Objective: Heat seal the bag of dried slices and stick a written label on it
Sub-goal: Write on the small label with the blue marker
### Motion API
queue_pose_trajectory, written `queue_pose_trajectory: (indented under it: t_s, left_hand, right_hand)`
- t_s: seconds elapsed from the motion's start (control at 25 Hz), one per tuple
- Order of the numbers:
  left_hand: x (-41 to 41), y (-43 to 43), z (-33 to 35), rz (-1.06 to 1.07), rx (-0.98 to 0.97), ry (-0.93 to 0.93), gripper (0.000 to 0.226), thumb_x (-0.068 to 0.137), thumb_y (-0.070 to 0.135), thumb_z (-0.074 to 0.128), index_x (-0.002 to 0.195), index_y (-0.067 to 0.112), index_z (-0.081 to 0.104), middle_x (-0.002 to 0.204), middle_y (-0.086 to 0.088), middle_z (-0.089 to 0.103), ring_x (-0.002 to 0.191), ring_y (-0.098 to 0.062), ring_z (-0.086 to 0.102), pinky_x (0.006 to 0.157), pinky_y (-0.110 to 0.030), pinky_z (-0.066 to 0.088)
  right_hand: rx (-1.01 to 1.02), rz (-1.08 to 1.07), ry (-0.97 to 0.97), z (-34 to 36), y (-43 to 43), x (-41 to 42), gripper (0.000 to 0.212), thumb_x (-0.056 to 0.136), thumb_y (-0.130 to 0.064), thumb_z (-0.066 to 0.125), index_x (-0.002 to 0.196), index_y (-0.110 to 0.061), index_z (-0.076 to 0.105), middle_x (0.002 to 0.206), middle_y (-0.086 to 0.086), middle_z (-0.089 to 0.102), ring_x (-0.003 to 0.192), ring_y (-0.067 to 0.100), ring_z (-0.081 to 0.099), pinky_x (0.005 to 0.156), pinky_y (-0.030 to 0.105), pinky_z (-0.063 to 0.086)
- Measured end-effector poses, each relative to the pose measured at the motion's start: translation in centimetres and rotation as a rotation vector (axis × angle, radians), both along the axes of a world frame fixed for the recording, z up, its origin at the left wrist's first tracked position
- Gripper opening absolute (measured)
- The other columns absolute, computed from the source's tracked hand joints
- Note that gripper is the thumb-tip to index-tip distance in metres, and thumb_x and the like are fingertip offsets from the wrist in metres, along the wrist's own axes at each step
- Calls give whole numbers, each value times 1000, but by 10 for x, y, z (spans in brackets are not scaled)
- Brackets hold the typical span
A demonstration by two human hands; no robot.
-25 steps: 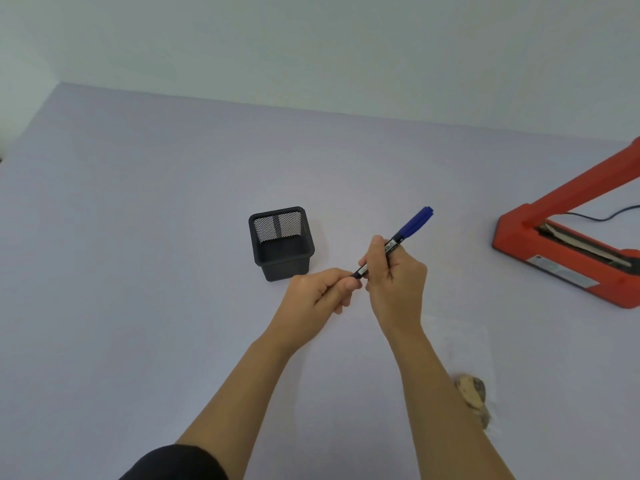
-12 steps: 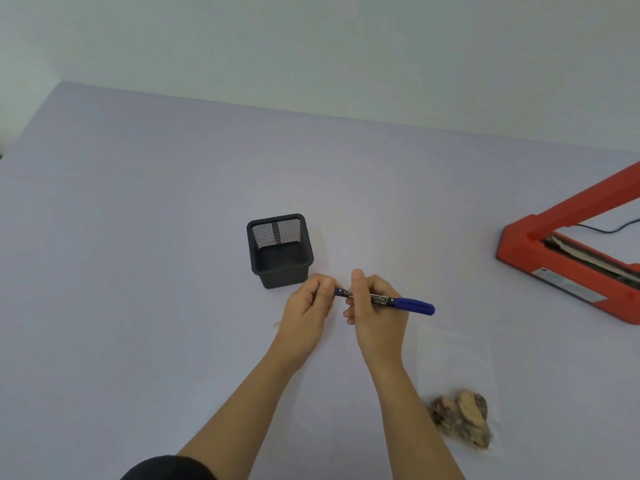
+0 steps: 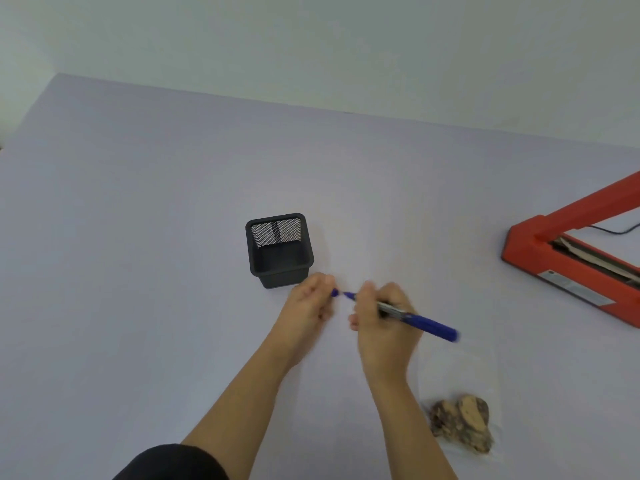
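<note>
— Blue pen (image 3: 426, 323), head view: which way does it lie?
— Long axis runs nearly level across the lavender table (image 3: 138, 237). Tip to the left, toward the left hand (image 3: 308, 306); blue end to the right, slightly nearer the person. Barrel gripped by the right hand (image 3: 384, 317), fingers curled round it. Left fingers pinch a small blue cap (image 3: 334, 292), just apart from the tip.
— Other items?
— Square black mesh pen holder (image 3: 278, 249), just behind the left hand. Clear plastic bag (image 3: 457, 379) with brown dried slices (image 3: 462, 422), flat, near right. Orange-red heat sealer (image 3: 571, 271), arm raised, far right.
</note>
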State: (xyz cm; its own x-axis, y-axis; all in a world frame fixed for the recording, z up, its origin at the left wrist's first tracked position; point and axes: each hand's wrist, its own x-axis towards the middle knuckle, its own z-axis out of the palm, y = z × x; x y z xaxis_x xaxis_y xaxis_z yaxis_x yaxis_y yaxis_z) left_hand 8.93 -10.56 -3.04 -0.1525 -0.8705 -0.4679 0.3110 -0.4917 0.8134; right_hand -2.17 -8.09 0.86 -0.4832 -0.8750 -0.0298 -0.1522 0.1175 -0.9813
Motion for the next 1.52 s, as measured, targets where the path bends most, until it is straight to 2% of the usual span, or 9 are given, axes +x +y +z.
queue_pose_trajectory:
  t_s: [0.12, 0.2, 0.4, 0.6, 0.76, 0.84, 1.04, 1.28, 1.52]
  left_hand:
    - [8, 7, 2, 16, 9, -92, 30, 98, 20, 43, 71, 12, 52, 62, 6, 39, 52, -7, 30, 50, -17, 29]
    - [6, 16, 7, -111, -69, -244, 30, 98, 28, 42, 75, 12, 52, 58, 9, 37, 55, -8, 32, 55, -21, 30]
    - [10, 28, 10, -35, -145, -525, 25, 96, 28, 45, 77, 14, 57, 67, 0, 49, 60, -10, 42, 61, -22, 37]
    - [22, 38, 3, 61, -371, -898, 10, 91, 15, 56, 86, 23, 57, 77, 15, 58, 74, 2, 53, 65, -5, 41]
    - [28, 40, -21, 78, -491, -1067, 4, 87, 8, 62, 90, 11, 62, 83, 6, 56, 73, 0, 51, 70, -3, 39]
    - [29, 39, -32, 49, -544, -1117, 8, 85, 9, 63, 92, 6, 64, 84, -1, 59, 73, -3, 51, 70, -5, 40]
    - [29, 33, -48, 67, -613, -1214, 26, 89, 21, 53, 104, 5, 67, 81, -5, 57, 75, -15, 51, 65, -25, 46]
    - [27, 30, -50, 31, -639, -1279, 42, 89, 20, 47, 125, 1, 55, 79, -7, 58, 77, -11, 41, 74, -24, 37]
    - [27, 33, -50, 40, -635, -1237, 32, 89, 24, 48, 106, 4, 65, 85, -6, 59, 79, -12, 47, 66, -28, 48]
  right_hand:
    - [-139, -40, -26, 19, -7, -20, 35, 83, -22, 58, 51, -23, 42, 51, 9, 56, 36, 10, 57, 35, 21, 43]
    - [-88, 31, 28, 18, -7, -22, 37, 82, -21, 58, 50, -26, 41, 44, 2, 53, 36, 10, 58, 35, 25, 42]
    - [-1, 60, 55, -2, 3, -19, 41, 85, -17, 61, 51, -22, 39, 39, 0, 49, 37, 10, 58, 37, 30, 41]
    - [86, 160, 86, -18, 3, 2, 36, 79, -40, 57, 56, -15, 43, 50, 7, 52, 44, 31, 55, 42, 43, 49]
    - [92, 215, 128, -27, 6, 16, 33, 88, -28, 59, 59, -24, 44, 47, -4, 54, 41, 12, 48, 43, 29, 43]
    - [84, 225, 147, -31, 9, 19, 30, 89, -31, 57, 62, -24, 46, 50, 0, 55, 44, 16, 49, 43, 28, 43]
    - [96, 200, 167, -38, 13, 17, 26, 83, -49, 51, 63, -32, 49, 63, 2, 59, 55, 17, 57, 50, 25, 47]
    - [128, 209, 171, -41, 12, 18, 27, 86, -33, 60, 69, -12, 55, 56, 3, 58, 52, 14, 52, 44, 14, 41]
    - [118, 231, 102, -43, 9, 22, 22, 87, -26, 61, 70, -15, 55, 60, 6, 62, 53, 14, 55, 45, 15, 43]
